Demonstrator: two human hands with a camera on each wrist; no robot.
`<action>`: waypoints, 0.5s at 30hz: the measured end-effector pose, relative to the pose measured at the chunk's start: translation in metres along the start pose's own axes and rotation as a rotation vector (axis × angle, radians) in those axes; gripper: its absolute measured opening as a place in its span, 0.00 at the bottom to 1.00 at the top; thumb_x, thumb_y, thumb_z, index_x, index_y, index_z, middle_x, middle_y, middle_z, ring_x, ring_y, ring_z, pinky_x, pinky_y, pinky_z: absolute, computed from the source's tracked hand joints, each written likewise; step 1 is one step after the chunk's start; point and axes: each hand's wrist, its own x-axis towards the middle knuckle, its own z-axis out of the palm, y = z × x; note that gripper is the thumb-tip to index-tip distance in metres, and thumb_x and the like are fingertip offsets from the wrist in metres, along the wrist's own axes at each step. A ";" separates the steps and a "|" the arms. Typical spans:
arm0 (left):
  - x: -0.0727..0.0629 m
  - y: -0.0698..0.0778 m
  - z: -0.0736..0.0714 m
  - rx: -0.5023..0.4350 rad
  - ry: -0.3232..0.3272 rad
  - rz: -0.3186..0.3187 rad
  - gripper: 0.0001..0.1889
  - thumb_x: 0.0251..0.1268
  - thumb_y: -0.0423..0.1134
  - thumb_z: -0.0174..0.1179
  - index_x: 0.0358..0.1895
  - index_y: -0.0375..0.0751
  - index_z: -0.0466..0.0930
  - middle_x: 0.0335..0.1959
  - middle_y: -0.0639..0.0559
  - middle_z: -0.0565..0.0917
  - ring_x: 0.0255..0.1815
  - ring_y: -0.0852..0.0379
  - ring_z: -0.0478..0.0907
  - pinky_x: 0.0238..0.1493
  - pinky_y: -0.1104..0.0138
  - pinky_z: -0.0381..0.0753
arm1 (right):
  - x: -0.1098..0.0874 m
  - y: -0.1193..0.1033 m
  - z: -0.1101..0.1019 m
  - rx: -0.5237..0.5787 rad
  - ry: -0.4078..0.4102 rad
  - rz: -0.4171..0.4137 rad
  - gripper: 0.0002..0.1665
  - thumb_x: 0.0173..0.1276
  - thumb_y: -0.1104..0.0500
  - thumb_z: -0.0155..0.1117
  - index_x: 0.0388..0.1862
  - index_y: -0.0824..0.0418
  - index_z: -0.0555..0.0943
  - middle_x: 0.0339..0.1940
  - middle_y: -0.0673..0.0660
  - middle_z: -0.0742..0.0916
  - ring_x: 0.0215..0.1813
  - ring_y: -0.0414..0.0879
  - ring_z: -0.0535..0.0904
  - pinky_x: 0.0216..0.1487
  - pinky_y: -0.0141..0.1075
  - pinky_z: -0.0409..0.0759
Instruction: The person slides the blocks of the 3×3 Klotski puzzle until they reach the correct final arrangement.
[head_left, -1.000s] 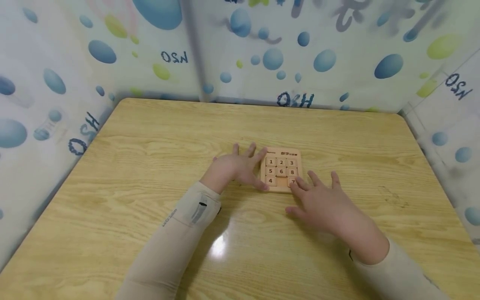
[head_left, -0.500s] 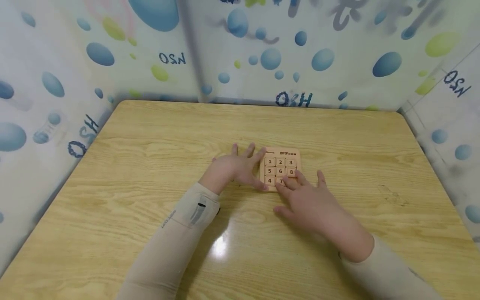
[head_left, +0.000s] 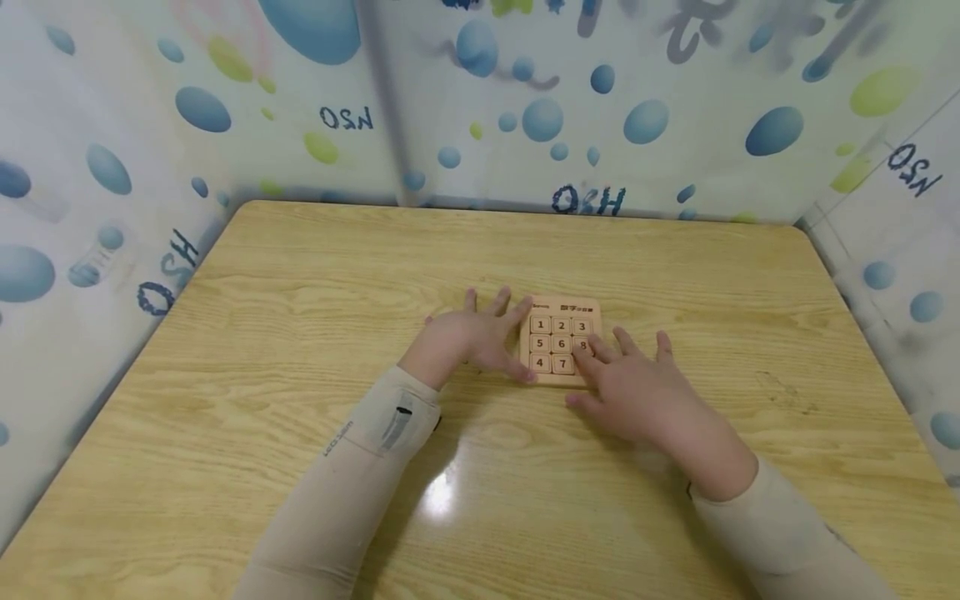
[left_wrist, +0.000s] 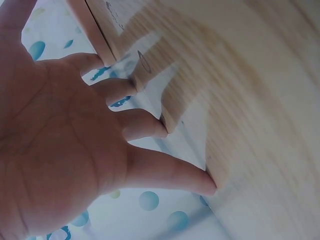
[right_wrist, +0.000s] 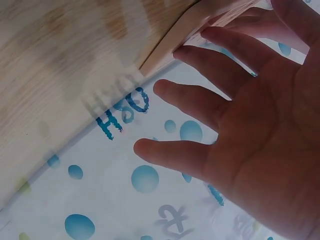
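A wooden number slide puzzle [head_left: 551, 300] lies flat on the table, with tiles 1, 2, 3 on top, 5, 6, 8 in the middle and 4, 7 below. My left hand [head_left: 480, 337] spreads its fingers beside the puzzle, thumb at the lower left corner and index finger at the upper left. In the left wrist view its other fingertips [left_wrist: 212, 187] rest on the table. Fingertips of my right hand [head_left: 641, 396] touch the 8 tile [head_left: 582, 345], its fingers extended. That hand partly hides the bottom right cell. The right wrist view shows the puzzle's edge [right_wrist: 172, 42] by the fingertips.
The wooden table [head_left: 337, 275] extends on every side of the puzzle. Behind and beside it stand walls [head_left: 420, 92] printed with blue and green bubbles. Both forearms in beige sleeves [head_left: 337, 475] reach in from the near edge.
The 7 tile has slid left from the bottom right cell to the bottom middle one. My right hand followed it left, then moved back up and right to the 8 tile. The left hand stays put.
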 end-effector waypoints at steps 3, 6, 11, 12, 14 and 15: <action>0.000 0.000 0.001 0.002 0.001 -0.002 0.65 0.59 0.78 0.66 0.85 0.76 0.23 0.88 0.60 0.21 0.88 0.32 0.18 0.71 0.14 0.42 | -0.003 -0.002 0.000 -0.017 -0.003 0.003 0.42 0.82 0.33 0.54 0.85 0.53 0.66 0.87 0.59 0.67 0.88 0.72 0.52 0.78 0.84 0.39; 0.001 0.000 0.001 0.006 0.002 -0.006 0.65 0.58 0.78 0.66 0.85 0.77 0.23 0.88 0.61 0.21 0.88 0.32 0.18 0.72 0.14 0.42 | -0.008 -0.005 0.000 -0.040 -0.017 0.003 0.42 0.81 0.32 0.54 0.84 0.53 0.67 0.86 0.58 0.68 0.88 0.71 0.53 0.78 0.84 0.40; 0.003 -0.001 0.002 0.011 0.002 -0.003 0.65 0.58 0.78 0.65 0.85 0.76 0.23 0.88 0.60 0.20 0.88 0.32 0.19 0.71 0.14 0.43 | -0.016 -0.009 0.000 -0.049 -0.031 0.000 0.42 0.80 0.31 0.54 0.83 0.52 0.70 0.85 0.58 0.70 0.87 0.71 0.55 0.78 0.84 0.39; 0.003 -0.001 0.002 0.010 0.002 -0.002 0.65 0.58 0.78 0.66 0.85 0.77 0.24 0.88 0.60 0.20 0.88 0.32 0.19 0.71 0.14 0.43 | -0.017 -0.010 0.000 -0.047 -0.031 0.001 0.42 0.80 0.30 0.54 0.83 0.52 0.70 0.85 0.58 0.70 0.88 0.71 0.54 0.78 0.84 0.39; 0.003 -0.001 0.002 0.007 0.001 0.001 0.65 0.58 0.78 0.66 0.85 0.77 0.24 0.88 0.60 0.20 0.88 0.32 0.18 0.71 0.14 0.42 | -0.016 -0.010 0.000 -0.049 -0.020 -0.003 0.42 0.80 0.31 0.55 0.83 0.51 0.69 0.86 0.58 0.69 0.88 0.71 0.54 0.78 0.84 0.40; 0.003 -0.001 0.002 0.006 0.001 0.001 0.65 0.58 0.78 0.66 0.85 0.77 0.24 0.88 0.60 0.20 0.88 0.32 0.18 0.71 0.14 0.42 | -0.015 -0.011 0.000 -0.048 -0.011 -0.007 0.42 0.80 0.31 0.55 0.84 0.51 0.69 0.86 0.57 0.68 0.88 0.71 0.54 0.78 0.84 0.40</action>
